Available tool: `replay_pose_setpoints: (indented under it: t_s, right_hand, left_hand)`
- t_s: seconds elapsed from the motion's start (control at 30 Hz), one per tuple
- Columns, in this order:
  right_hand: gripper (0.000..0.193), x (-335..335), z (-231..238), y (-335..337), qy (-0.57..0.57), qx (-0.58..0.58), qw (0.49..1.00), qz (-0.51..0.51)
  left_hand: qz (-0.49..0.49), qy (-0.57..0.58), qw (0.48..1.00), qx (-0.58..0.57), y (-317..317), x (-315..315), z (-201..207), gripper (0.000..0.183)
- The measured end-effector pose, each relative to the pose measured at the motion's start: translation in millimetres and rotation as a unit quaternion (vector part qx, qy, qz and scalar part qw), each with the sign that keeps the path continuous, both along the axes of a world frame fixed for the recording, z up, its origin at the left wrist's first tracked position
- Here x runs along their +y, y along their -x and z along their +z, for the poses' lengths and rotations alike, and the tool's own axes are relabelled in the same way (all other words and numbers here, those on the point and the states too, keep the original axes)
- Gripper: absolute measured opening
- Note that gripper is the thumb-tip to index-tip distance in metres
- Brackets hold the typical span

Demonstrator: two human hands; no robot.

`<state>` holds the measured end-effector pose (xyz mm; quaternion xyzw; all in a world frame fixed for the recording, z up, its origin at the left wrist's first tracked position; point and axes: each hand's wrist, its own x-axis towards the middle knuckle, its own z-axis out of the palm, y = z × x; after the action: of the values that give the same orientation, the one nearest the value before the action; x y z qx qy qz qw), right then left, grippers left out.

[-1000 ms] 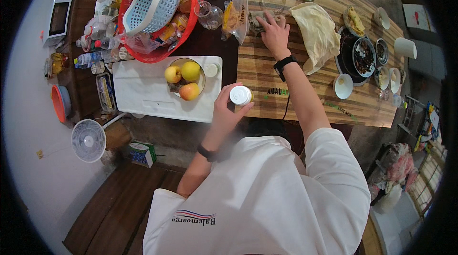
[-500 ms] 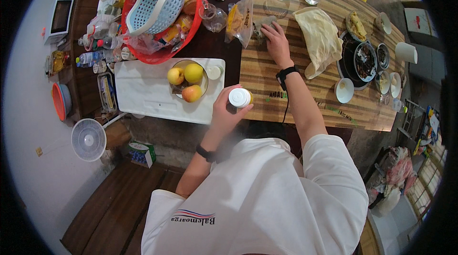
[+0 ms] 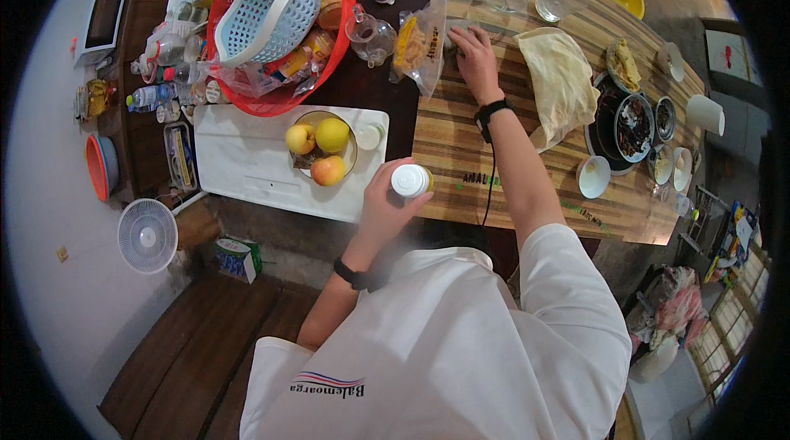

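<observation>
My left hand is closed around a small bottle with a white cap, held upright above the near edge of the striped wooden table. My right hand reaches far across the table, with its fingers on something grey at the far side, beside a clear bag of orange snacks. A black watch sits on each wrist. What the right fingers touch is partly hidden, so I cannot tell whether they grip it.
A flat dough sheet lies right of my right hand, then dark plates and small white bowls. Left: a white board with a fruit bowl, a red basket and a white fan.
My right hand has reached a little farther across the table toward the snack bag. My left hand keeps the bottle at about the same place.
</observation>
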<state>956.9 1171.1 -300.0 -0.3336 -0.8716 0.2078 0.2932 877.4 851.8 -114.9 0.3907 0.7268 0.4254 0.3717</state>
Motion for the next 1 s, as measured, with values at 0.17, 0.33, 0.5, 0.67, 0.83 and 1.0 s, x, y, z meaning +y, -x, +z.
replay_pose_setpoints:
  t_s: [0.17, 0.33, 0.5, 0.67, 0.83, 1.0]
  right_hand:
    - [0.054, 32, -5, 33, -0.027, 0.01, 0.999, -0.018]
    - [0.052, 55, -8, 52, -0.045, 0.016, 0.999, -0.02]
    - [0.043, 75, -16, 69, -0.085, 0.018, 0.996, -0.018]
    - [0.047, 90, -18, 88, -0.044, -0.006, 0.997, -0.06]
    - [0.049, 99, -29, 89, -0.069, 0.012, 0.996, -0.047]
    - [0.045, 86, -14, 79, -0.031, -0.065, 0.997, -0.021]
  left_hand:
    - [-0.008, 0.003, 1.0, 0.002, -5, 6, 1, 0.054]
    - [-0.001, 0.011, 1.0, -0.019, -8, 12, 1, 0.056]
    - [0.001, 0.004, 1.0, 0.001, -12, 15, -2, 0.056]
    - [-0.01, -0.004, 1.0, 0.009, -16, 12, -1, 0.058]
    - [-0.012, 0.003, 1.0, 0.002, -23, 9, 6, 0.057]
    - [-0.008, -0.013, 1.0, 0.013, -30, 5, 3, 0.057]
